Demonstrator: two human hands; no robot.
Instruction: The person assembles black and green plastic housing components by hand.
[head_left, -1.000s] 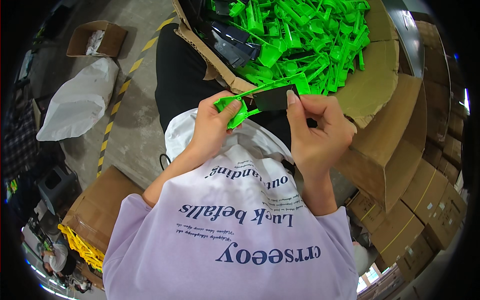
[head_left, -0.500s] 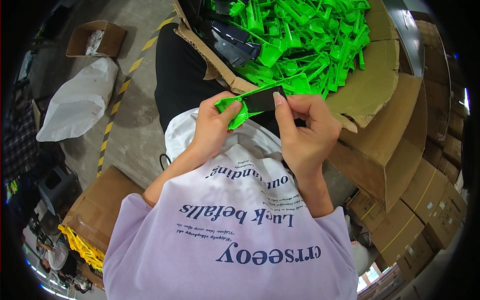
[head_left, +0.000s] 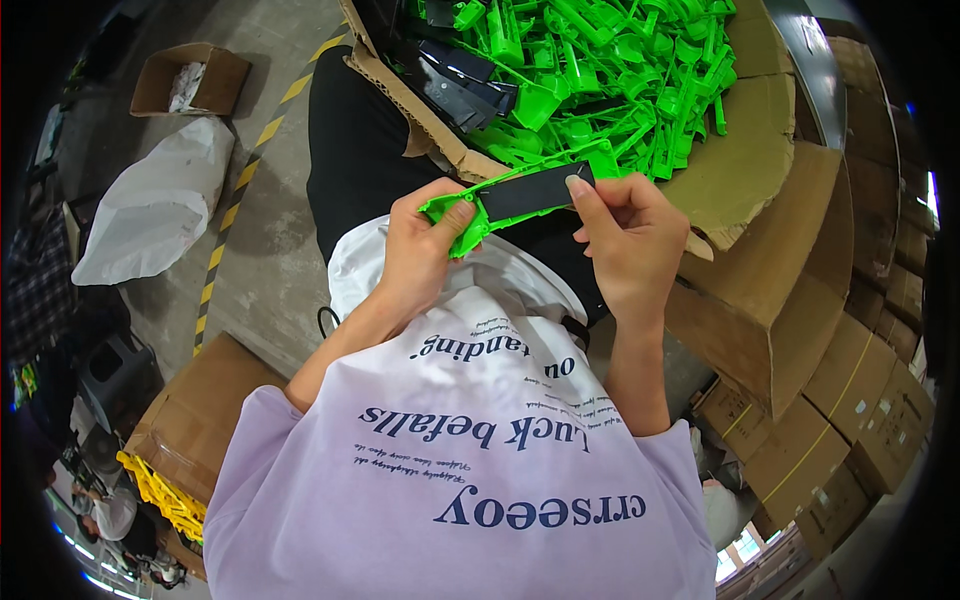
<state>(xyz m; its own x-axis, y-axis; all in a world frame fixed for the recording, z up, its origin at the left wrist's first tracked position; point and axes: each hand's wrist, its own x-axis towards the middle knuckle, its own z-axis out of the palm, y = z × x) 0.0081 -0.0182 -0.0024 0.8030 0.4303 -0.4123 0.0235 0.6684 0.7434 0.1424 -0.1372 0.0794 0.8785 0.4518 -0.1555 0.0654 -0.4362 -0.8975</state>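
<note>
"Where are you seeing the green frame [head_left: 467, 241]?"

"Beside the carton [head_left: 755, 150]; I'm seeing the left hand [head_left: 416, 238] gripping the frame's left end, and the right hand [head_left: 640, 228] pinching 1 end of the black panel [head_left: 530, 192] lying inside it."

"How are you judging them?"

"Light, stiff, probably slippery; I'm favouring edge holds, since hard squeezing risks cracking thin plastic."

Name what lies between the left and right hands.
Head view: a flat black rectangular panel, with long green plastic housing along both long edges, between left hand and right hand.
</note>
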